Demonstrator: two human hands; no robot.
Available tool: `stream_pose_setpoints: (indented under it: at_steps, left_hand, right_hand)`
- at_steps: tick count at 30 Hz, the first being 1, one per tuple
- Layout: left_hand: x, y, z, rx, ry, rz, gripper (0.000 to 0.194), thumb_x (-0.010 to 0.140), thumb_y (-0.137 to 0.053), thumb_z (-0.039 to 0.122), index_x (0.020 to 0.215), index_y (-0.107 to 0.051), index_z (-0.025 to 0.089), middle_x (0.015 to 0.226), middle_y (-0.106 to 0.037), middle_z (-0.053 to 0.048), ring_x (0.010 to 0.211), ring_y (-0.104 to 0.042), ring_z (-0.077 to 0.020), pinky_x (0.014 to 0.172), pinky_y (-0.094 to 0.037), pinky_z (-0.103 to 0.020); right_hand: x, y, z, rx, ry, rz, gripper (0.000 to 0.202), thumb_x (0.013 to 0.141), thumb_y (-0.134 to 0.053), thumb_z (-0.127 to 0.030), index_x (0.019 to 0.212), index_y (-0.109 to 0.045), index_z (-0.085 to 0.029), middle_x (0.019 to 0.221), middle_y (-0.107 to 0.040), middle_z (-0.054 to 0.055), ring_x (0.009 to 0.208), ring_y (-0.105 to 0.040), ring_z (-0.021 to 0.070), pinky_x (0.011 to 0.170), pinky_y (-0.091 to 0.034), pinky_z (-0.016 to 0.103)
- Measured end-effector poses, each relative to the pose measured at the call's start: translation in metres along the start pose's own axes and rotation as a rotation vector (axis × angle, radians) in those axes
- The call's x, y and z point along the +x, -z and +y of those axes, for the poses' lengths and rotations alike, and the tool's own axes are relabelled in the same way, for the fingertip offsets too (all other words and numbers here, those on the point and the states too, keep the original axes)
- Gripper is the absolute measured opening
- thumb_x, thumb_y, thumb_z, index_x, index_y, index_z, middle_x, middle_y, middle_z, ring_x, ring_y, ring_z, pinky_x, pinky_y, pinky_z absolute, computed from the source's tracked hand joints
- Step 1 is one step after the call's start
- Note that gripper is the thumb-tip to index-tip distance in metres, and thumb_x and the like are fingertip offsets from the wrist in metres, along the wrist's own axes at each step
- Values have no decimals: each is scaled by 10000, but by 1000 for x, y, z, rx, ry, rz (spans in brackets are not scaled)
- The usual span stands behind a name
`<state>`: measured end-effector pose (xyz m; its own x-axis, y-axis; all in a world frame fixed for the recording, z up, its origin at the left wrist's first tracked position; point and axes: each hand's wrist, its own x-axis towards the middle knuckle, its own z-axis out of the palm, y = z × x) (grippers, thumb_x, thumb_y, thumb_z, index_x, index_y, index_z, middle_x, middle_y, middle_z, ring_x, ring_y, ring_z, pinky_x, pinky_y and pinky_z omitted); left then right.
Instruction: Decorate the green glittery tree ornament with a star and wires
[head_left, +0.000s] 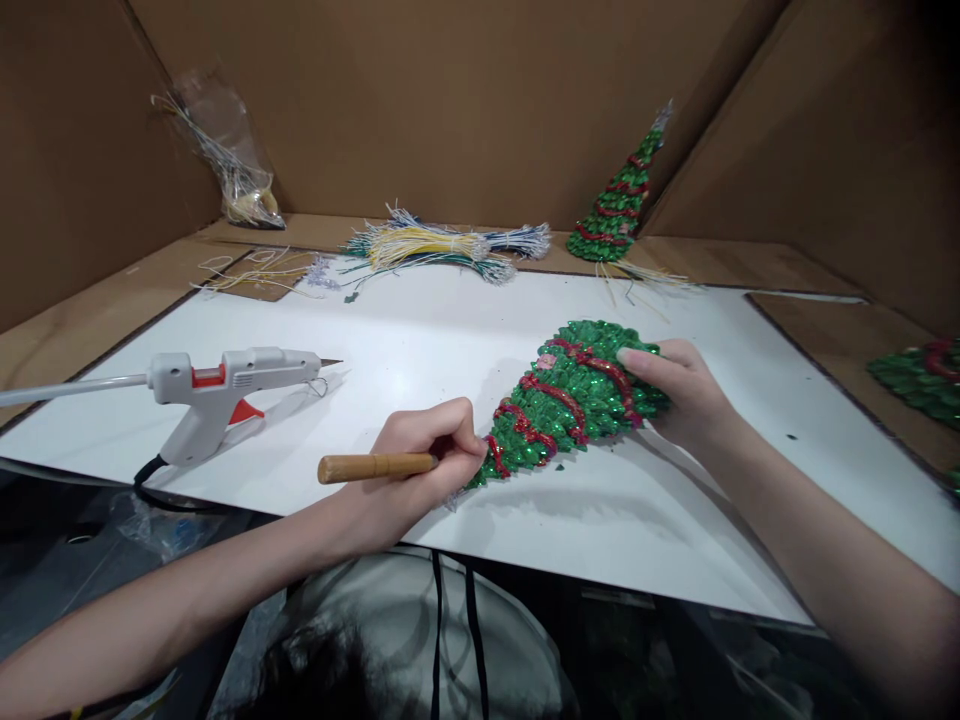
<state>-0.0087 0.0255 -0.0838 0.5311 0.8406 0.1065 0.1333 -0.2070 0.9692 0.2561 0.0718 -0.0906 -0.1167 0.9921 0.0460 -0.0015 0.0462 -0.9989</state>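
A glittery green Christmas tree figurine [566, 395] with red garlands lies tilted above the white board, its narrow top pointing toward the lower left. My right hand [675, 385] grips its wide base, thumb on the upper side. In my closed left hand [439, 450] is a tool with a round wooden handle [375, 467]. The tool's working end is hidden by my fingers, which are close against the tree's narrow end. Whether the tool touches the tree I cannot tell.
A white glue gun [240, 380] stands on the left of the white board [420, 350]. Bundles of coloured wires [442, 245] lie at the back. Another tree [619, 205] stands back right, and part of one [926, 375] shows at the right edge. A plastic bag [232, 150] leans against the cardboard wall.
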Motion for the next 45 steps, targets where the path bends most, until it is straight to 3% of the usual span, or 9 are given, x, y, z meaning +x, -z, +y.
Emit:
stream_pose_setpoints:
  at_steps: [9,15,24,30,45]
  left_hand:
    - [6,-2,0,-232,81,50,193,795,-558,85,673,-439,175,631,-508,52,535,-449,-54,468,-337,-179]
    - [7,-1,1,-255,84,45,188,791,-554,71,668,-452,169,623,-522,50,521,-457,-46,451,-362,-152]
    - [10,-2,-3,-395,130,36,184,764,-584,78,659,-463,167,557,-518,57,453,-437,-29,393,-317,-122]
    - [9,-2,-4,-413,175,33,175,750,-601,100,659,-470,172,543,-524,53,433,-426,-34,373,-282,-132]
    - [8,0,-4,-468,169,-10,152,730,-608,88,660,-502,171,556,-528,39,466,-440,-52,383,-260,-153]
  right_hand:
    - [0,0,0,-18,24,33,542,590,-764,-516,373,-422,-156,370,-317,-59,349,-284,49,350,-202,209]
    - [1,2,1,-27,19,34,528,587,-758,-522,376,-441,-157,373,-330,-54,351,-295,57,355,-205,212]
    - [0,0,-1,-48,26,33,532,582,-757,-533,382,-435,-160,372,-332,-50,351,-299,64,348,-213,221]
    - [-1,-1,-2,-15,-28,4,511,596,-746,-537,385,-477,-158,342,-366,-42,307,-318,74,311,-249,228]
    - [0,-1,-2,-57,27,21,536,592,-746,-544,384,-439,-157,375,-322,-48,365,-282,62,361,-209,227]
